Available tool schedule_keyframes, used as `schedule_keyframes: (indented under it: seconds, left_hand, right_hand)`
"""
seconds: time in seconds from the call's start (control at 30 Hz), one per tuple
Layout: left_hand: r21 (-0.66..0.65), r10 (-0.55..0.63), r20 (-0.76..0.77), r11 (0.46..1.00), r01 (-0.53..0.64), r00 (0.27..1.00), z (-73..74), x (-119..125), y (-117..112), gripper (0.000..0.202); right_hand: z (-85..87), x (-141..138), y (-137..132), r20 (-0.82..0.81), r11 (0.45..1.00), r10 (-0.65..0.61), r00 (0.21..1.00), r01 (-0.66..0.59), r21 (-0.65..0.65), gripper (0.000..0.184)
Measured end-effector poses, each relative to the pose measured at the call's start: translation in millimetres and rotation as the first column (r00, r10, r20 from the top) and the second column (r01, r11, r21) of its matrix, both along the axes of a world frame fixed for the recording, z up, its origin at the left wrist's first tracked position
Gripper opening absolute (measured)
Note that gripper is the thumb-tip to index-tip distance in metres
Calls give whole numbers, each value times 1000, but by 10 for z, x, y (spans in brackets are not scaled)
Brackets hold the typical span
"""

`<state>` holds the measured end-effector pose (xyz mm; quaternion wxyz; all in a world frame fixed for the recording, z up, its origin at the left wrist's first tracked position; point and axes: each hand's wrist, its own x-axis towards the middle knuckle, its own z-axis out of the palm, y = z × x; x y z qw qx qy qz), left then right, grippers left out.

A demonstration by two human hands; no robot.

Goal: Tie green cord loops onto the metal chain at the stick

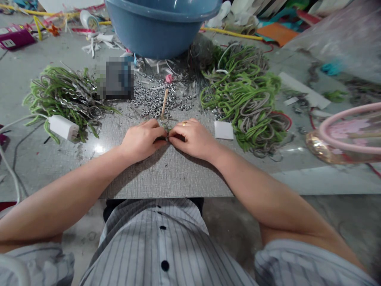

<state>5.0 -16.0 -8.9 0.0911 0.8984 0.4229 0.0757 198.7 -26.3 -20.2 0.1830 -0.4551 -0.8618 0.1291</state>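
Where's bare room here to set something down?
From the left hand and right hand back to the table edge; also between the purple package and left green bundle. Crowded beyond: metal rings, blue basin, right green bundle.

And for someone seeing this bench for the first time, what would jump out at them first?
Probably the big blue basin at the top middle, then the bright green and grey cords heaped on the right and left. Between the heaps lie many small metal pieces. Nearer, the left hand and right hand meet fingertip to fingertip, mostly hiding what they pinch.
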Motion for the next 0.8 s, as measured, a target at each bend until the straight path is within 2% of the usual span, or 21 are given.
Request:
schedule_keyframes:
  seconds: [0.1, 0.23, 0.33, 0.53, 0.7, 0.8]
  left_hand:
    - [6, 6, 16, 1000, -6, 1000, -9, 2, -6, 25]
    - [9, 10, 21, 1000, -10, 1000, -10, 3, -14, 25]
    - [20, 2, 25, 1000, -3, 1000, -14, 3, -15, 25]
    - [24, 3, -2, 1000, -3, 1000, 3, 14, -21, 24]
    - [13, 3, -11, 1000, -2, 1000, 6, 13, -9, 24]
    - [7, 6, -15, 1000, -6, 1000, 1, 9, -3, 24]
  right_hand:
    - [37, 38, 8, -13, 1000, -27, 1000, 27, 7, 12]
    - [147, 153, 24, -46, 991, -128, 991, 129, 31, 11]
    - [247, 252, 33, -34, 980, -198, 980, 198, 2, 12]
    - [322, 398, 65, 200, 959, -232, 952, 258, -115, 10]
    - [280, 485, 112, 328, 961, -204, 922, 253, -113, 10]
    - [277, 501, 123, 385, 955, -180, 905, 255, -153, 10]
